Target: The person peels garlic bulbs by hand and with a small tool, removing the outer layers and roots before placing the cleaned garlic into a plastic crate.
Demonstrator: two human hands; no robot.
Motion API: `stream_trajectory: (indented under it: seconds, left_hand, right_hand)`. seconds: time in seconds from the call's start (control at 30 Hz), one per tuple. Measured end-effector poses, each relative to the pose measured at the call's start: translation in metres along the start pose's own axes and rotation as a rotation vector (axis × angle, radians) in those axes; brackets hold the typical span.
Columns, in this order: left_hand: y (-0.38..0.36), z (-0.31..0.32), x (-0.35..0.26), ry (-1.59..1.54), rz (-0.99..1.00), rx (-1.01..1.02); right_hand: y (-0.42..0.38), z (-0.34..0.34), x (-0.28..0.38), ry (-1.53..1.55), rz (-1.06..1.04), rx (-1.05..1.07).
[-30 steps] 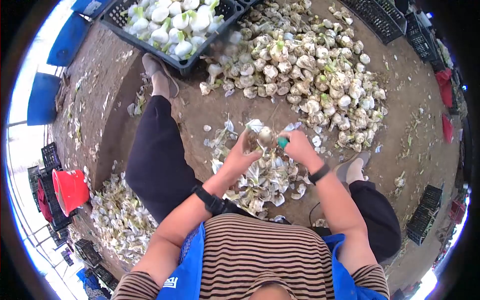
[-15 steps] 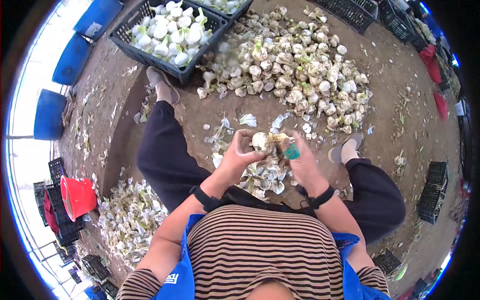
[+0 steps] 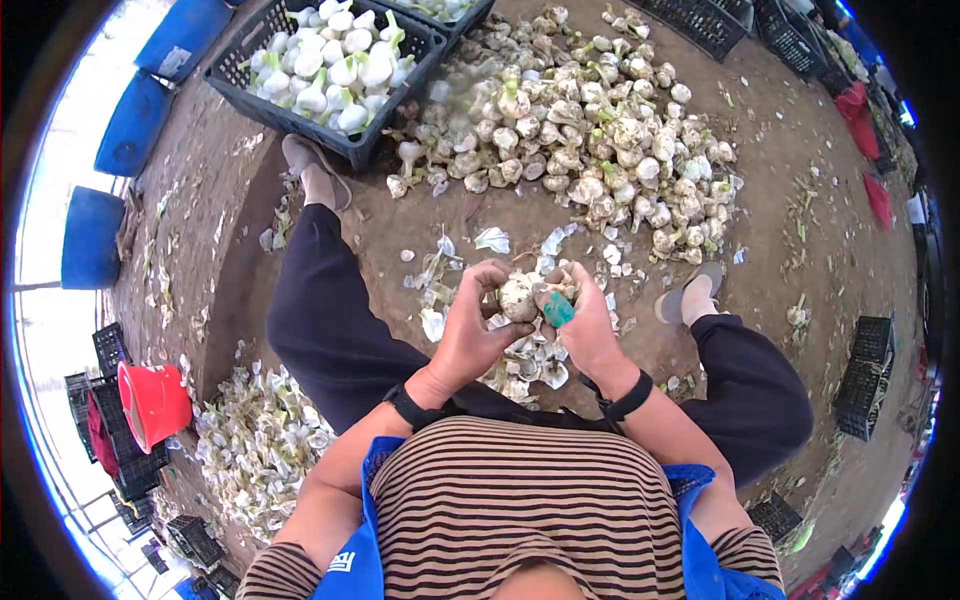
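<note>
Between my knees, my left hand (image 3: 477,322) is closed round a whitish garlic bulb (image 3: 518,297) with brown stains. My right hand (image 3: 588,330) meets the bulb's right side with its fingers bent together. Something green (image 3: 557,309) shows at the thumb and fingers of my right hand; whether it is a tool or a wrap I cannot tell. Loose peelings (image 3: 522,366) lie on the ground below both hands. Beyond them spreads a large heap of unpeeled garlic (image 3: 600,130).
A black crate (image 3: 290,117) of clean white bulbs stands at the upper left, beside my shoe (image 3: 318,170). A red bucket (image 3: 155,405), blue barrels (image 3: 92,238) and a peelings pile (image 3: 260,450) are on the left. Black crates (image 3: 864,378) stand at the right.
My right hand has moved left and closer to the bulb. The dry strands that stuck out between the hands no longer show. The view has shifted slightly.
</note>
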State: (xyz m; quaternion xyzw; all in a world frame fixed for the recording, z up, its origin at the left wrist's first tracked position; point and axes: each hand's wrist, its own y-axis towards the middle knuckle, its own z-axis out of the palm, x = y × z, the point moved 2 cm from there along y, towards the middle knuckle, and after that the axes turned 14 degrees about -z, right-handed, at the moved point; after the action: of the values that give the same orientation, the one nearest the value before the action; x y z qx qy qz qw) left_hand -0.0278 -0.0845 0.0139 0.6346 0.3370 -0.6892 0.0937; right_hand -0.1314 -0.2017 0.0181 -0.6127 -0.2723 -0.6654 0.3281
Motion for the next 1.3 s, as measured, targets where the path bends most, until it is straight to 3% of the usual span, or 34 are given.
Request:
stream_trajectory:
  seconds: [0.1, 0.17, 0.2, 0.23, 0.3, 0.4, 0.47, 0.53, 0.6, 0.67, 0.73, 0.8, 0.93, 1.0, 1.13, 1.17, 1.23, 1.3]
  left_hand:
    - [0.001, -0.004, -0.008, -0.185, -0.032, 0.076]
    - [0.000, -0.007, -0.016, -0.360, -0.241, 0.208]
    - [0.001, -0.009, -0.012, -0.360, -0.243, 0.207]
    - [0.002, -0.009, -0.003, -0.530, -0.318, 0.262]
    - [0.001, -0.009, -0.004, -0.842, -0.475, 0.354]
    - [0.000, -0.003, -0.001, -0.944, -0.449, 0.357]
    - [-0.001, -0.001, -0.005, -0.837, -0.365, 0.317]
    - [0.003, -0.003, -0.011, -0.507, -0.163, 0.136]
    - [-0.001, -0.003, -0.012, -0.526, -0.210, 0.152]
    - [0.000, 0.001, -0.007, -0.361, -0.054, 0.160]
    - [0.000, 0.004, -0.003, -0.296, -0.025, 0.155]
    - [-0.001, 0.004, -0.002, -0.008, 0.098, 0.024]
    - [-0.006, 0.002, 0.001, 0.035, 0.025, 0.024]
    - [-0.007, 0.003, 0.003, -0.146, -0.020, 0.047]
    - [-0.006, -0.002, 0.002, -0.182, 0.039, 0.012]
    - [-0.006, -0.002, 0.000, -0.277, -0.020, 0.055]
    - [-0.006, -0.005, -0.004, -0.372, -0.082, 0.099]
    - [-0.004, -0.008, -0.005, -0.501, -0.184, 0.185]
  right_hand:
    - [0.004, -0.002, 0.011, -0.015, 0.004, 0.080]
    - [0.006, 0.000, 0.024, 0.046, 0.028, 0.087]
    - [0.006, 0.000, 0.026, 0.105, 0.048, 0.092]
    - [0.009, 0.002, 0.021, 0.016, -0.129, 0.094]
    - [0.010, 0.002, 0.033, 0.071, -0.075, 0.097]
    - [0.013, -0.003, 0.035, 0.193, 0.010, 0.114]
    - [0.012, -0.005, 0.030, 0.260, 0.039, 0.135]
    - [0.007, -0.006, 0.021, 0.276, 0.203, 0.085]
    - [0.000, -0.003, 0.019, 0.298, 0.232, 0.070]
    - [-0.006, 0.003, 0.022, 0.304, 0.372, 0.011]
    - [-0.007, 0.005, 0.013, 0.330, 0.349, -0.021]
    - [-0.006, 0.009, 0.009, 0.294, 0.288, -0.053]
    - [-0.003, 0.012, 0.005, 0.309, 0.202, -0.071]
    - [-0.002, 0.011, 0.006, 0.307, 0.223, -0.051]
    - [0.000, 0.013, 0.013, 0.326, 0.223, -0.053]
    - [0.001, 0.013, 0.012, 0.326, 0.223, -0.052]
    - [0.004, 0.011, 0.010, 0.222, 0.026, 0.015]
    - [0.005, 0.004, 0.012, 0.189, 0.080, 0.050]
